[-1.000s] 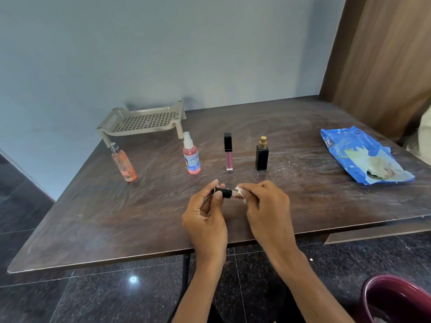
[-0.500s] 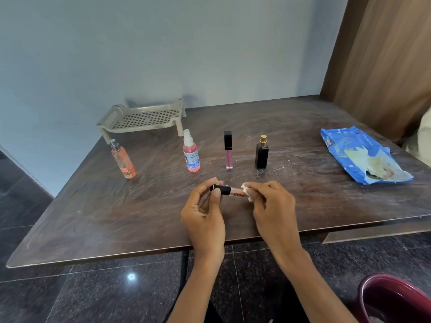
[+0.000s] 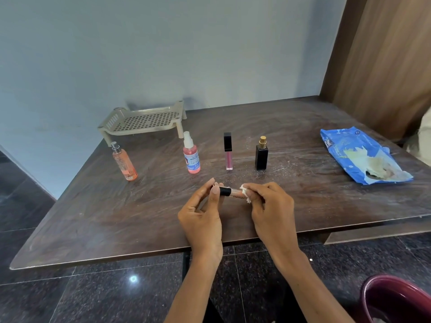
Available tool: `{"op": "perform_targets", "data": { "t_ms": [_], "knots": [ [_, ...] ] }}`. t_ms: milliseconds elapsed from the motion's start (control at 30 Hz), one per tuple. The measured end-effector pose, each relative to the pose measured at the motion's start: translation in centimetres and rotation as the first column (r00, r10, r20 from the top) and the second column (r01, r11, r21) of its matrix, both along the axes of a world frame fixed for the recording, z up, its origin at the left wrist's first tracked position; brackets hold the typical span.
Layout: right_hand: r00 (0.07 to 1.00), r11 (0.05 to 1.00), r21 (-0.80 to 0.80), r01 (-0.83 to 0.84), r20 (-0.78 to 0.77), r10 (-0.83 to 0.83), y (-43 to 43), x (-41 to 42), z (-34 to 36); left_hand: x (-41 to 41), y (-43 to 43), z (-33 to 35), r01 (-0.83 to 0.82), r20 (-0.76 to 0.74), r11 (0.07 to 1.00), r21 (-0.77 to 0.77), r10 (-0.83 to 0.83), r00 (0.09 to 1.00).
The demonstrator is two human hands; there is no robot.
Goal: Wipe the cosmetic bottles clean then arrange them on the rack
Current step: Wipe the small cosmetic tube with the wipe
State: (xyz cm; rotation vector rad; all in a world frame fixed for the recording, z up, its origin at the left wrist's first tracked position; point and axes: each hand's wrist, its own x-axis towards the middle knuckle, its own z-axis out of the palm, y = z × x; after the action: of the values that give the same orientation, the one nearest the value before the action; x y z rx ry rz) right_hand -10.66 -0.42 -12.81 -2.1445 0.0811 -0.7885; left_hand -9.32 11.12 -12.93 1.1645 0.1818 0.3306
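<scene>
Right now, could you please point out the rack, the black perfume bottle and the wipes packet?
rack (image 3: pixel 144 121), head view, perforated top shelf.
black perfume bottle (image 3: pixel 261 157), head view, black body.
wipes packet (image 3: pixel 338 145), head view, blue wrapper.

Looks like a plain room in a home: a dark wood-grain table (image 3: pixel 93 217) stands against a pale blue painted wall (image 3: pixel 163 54) and a brown wooden panel (image 3: pixel 384 66), over glossy dark stone floor tiles (image 3: pixel 70 294); on it sit a beige plastic rack (image 3: pixel 144 121), small cosmetic bottles (image 3: pixel 192 157) and an opened blue wipes pack (image 3: pixel 345 148), with a maroon plastic tub (image 3: pixel 396 299) nearby
</scene>
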Motion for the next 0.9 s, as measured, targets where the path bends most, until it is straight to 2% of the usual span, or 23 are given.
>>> {"op": "perform_targets", "data": {
  "t_ms": [200, 333, 667, 900],
  "knots": [
    [0.993, 0.994, -0.022, -0.103, 0.046, 0.104, 3.2, 0.7, 1.5, -0.4, 0.0, 0.1, 0.003, 0.021, 0.995, 0.097, -0.005, 1.0],
    [0.99, 0.991, -0.001, -0.13, 0.05, 0.13, 3.6, 0.8, 1.5, -0.5, 0.0, 0.0, -0.024, 0.056, 0.994, 0.108, 0.018, 0.998],
    [0.994, 0.998, -0.007, 0.064, -0.088, -0.064, -1.0, -0.7, 0.4, -0.5, -0.2, -0.2, -0.048, 0.058, 0.99, 0.129, 0.041, 0.997],
    [0.996, 0.995, -0.055, -0.083, -0.018, 0.083, 3.7, 0.5, 2.4, -0.8, -0.1, 0.1, -0.03, 0.09, 0.991, 0.129, 0.019, 0.996]
  ]
}}
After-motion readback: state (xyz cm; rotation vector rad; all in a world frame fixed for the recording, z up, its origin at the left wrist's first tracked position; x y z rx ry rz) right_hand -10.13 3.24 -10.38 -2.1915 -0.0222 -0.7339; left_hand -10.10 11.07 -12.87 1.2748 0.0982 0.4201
